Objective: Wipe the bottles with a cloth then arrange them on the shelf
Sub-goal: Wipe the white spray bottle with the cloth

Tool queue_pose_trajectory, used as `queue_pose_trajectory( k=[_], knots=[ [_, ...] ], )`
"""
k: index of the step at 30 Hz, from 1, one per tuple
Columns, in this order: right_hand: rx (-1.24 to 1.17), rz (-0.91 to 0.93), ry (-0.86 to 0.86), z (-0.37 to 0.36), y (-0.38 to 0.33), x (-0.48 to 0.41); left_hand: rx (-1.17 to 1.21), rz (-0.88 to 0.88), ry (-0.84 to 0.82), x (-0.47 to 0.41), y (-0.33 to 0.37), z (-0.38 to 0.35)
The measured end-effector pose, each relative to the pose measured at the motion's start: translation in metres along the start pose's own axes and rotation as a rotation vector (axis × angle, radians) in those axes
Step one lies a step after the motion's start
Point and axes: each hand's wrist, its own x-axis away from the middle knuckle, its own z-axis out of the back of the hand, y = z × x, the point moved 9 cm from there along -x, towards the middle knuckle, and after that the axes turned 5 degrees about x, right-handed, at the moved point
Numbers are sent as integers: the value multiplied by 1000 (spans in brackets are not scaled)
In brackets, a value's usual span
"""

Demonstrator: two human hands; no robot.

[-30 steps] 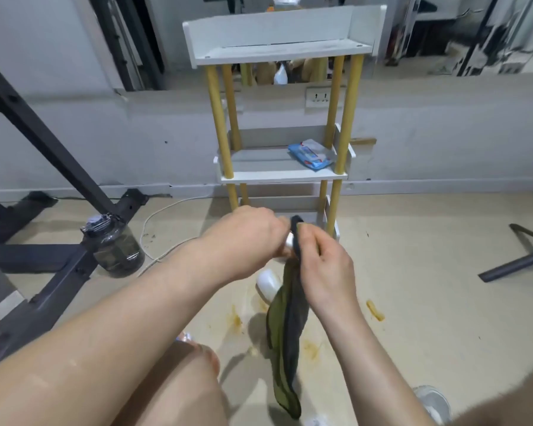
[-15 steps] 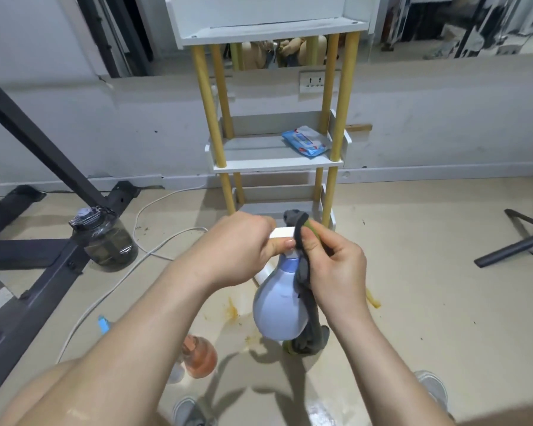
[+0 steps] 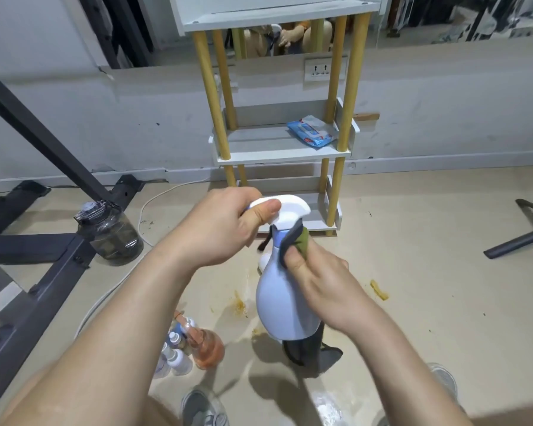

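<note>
A pale blue spray bottle with a white trigger head hangs in mid-air in front of me. My left hand grips the white head from the left. My right hand presses a green and dark grey cloth against the bottle's neck; the cloth's tail hangs below the bottle. Ahead stands the white shelf with yellow posts. On the floor by my left knee are several small bottles and an orange one.
A blue wipes pack lies on the middle shelf tier. A dark water jug stands left beside a black metal frame. A white cable runs over the floor. Clear bottles sit near my feet.
The view tilted down and the spray bottle came fully into sight. My right hand with the cloth slid up to the bottle's neck.
</note>
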Motion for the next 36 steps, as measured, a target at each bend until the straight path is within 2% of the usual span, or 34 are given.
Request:
queue_pose_trajectory(
  k=[2, 4, 6, 10, 12, 15, 17, 19, 23, 26, 29, 30, 34, 36],
  knots=[
    [223, 8, 129, 0, -17, 6, -2, 27, 37, 0, -4, 3],
    [199, -3, 174, -1, -20, 4, -25, 27, 50, 2, -3, 2],
    [-30, -56, 42, -9, -7, -5, -59, 24, 44, 4, -4, -1],
    [-433, -93, -390, -23, 12, -5, -23, -8, -4, 5, -1, -3],
    [-563, -59, -459, -25, 11, -1, 57, -23, -13, 4, 0, -1],
    [-669, -2, -386, -22, 0, -3, 190, -12, -31, 1, -3, 2],
    [-621, 28, -299, -20, -7, -5, 298, 7, -69, 0, -6, 0],
    [-492, 33, -153, -9, -8, -9, 381, 22, -45, -1, -10, 0],
    [-156, 3, 150, 15, -8, -7, 335, 59, 44, -6, -15, -1],
    [80, -15, 211, 17, -7, -4, 216, 85, 120, -6, -16, -1],
    [115, -54, 95, -3, 2, -1, 142, 118, 218, -2, -17, 7],
    [121, -60, 107, -8, 2, 2, 143, 122, 248, -1, -15, 10],
    [-146, -89, 397, 6, -3, 1, 112, 85, 235, 2, 1, 7],
    [-228, -86, 387, 11, -1, -6, 136, 60, 227, 3, 6, 6]
  ],
)
